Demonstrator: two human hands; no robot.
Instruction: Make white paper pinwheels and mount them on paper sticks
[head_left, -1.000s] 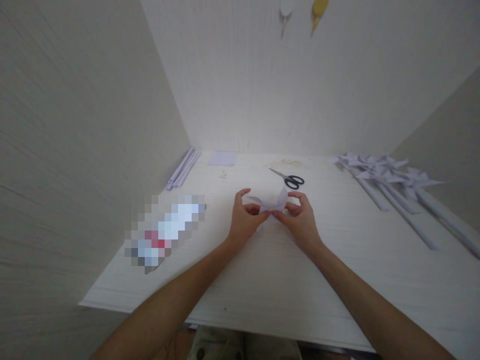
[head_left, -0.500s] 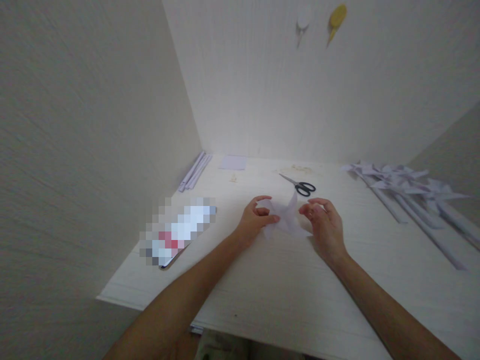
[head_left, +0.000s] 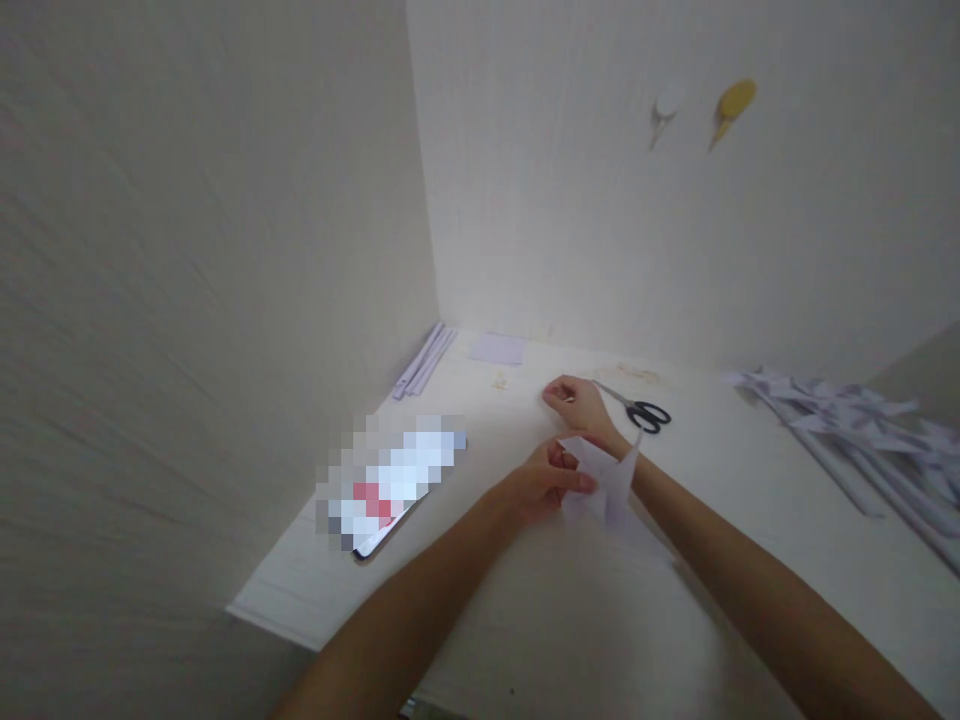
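Observation:
My left hand (head_left: pixel 550 483) pinches a pale, thin paper pinwheel (head_left: pixel 600 480) between thumb and fingers, its folded blades standing up and out to the right. Beyond it, my right hand (head_left: pixel 576 405) is stretched over the table with its fingers curled together; whatever is in them, if anything, is hidden. That hand lies just left of a pair of black-handled scissors (head_left: pixel 649 415). To its left is a small cluster of tan bits (head_left: pixel 500 381), too small to make out.
Rolled paper sticks (head_left: pixel 425 362) lie against the left wall, beside a flat lilac sheet (head_left: pixel 497 348). A blurred-out phone (head_left: pixel 405 490) rests nearer. Several paper pinwheels on sticks (head_left: pixel 847 415) are heaped at right. Thin tan strands (head_left: pixel 636 373) lie behind the scissors. Wall hooks (head_left: pixel 736 100) hang above.
My right hand has left the pinwheel's right side and reached forward and left, past my left hand. The left hand still holds the pinwheel, now more tilted. The view has shifted left and up.

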